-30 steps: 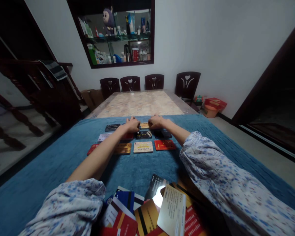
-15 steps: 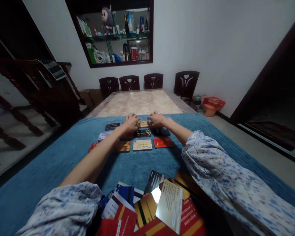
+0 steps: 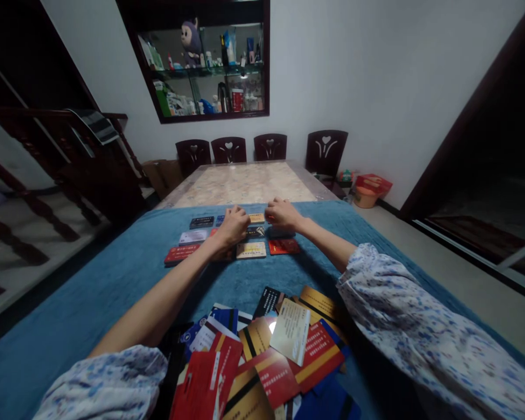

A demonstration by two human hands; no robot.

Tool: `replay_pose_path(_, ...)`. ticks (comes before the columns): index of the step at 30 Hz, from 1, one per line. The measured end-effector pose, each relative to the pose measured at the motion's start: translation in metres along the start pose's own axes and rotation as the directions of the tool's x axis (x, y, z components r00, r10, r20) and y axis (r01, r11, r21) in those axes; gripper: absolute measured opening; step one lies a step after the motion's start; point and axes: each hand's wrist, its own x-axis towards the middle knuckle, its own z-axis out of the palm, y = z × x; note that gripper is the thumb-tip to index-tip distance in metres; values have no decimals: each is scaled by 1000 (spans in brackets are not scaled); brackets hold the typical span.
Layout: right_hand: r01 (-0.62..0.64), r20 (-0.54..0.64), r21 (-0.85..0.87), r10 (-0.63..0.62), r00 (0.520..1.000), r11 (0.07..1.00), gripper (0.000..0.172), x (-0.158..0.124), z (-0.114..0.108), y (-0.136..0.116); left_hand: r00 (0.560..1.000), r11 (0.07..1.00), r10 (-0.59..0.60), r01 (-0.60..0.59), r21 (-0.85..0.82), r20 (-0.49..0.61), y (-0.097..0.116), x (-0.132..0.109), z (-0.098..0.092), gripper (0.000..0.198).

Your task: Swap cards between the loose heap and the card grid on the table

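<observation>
Over blue cloth, left hand and right hand curl, hold unclear, beside plastic cards spaced apparently for legibility.

Flat in three rows on a blue cloth lie the sorted cards, among them a black card and a yellow card in the far row, a whitish card in the middle, and a cream card between partly hidden and red ones in the near row. Well apart, closer to the viewer, a loose heap spreads: a pale silver-toned card overlaps a gold black-striped card and a red gold-banded card, all at odd angles.
</observation>
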Motion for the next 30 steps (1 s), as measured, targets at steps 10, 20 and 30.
replay_pose_path(10, 6, -61, -15, -7, 998, 1000, 25, -45, -9, -11, 1000, 1000, 6, -6, 5, -26, 19, -29, -20, 24)
replay_pose_path(20, 49, -121, 11, -47, 992, 999, 21, -99, -13, -20, 998, 1000, 7, -9, -27, -56, 55, -61, -31, 24)
replay_pose_path(30, 123, -208, 40, -112, 972, 992, 19, -148, -14, -34, 995, 996, 24, -32, -79, -98, 100, -95, -42, 31)
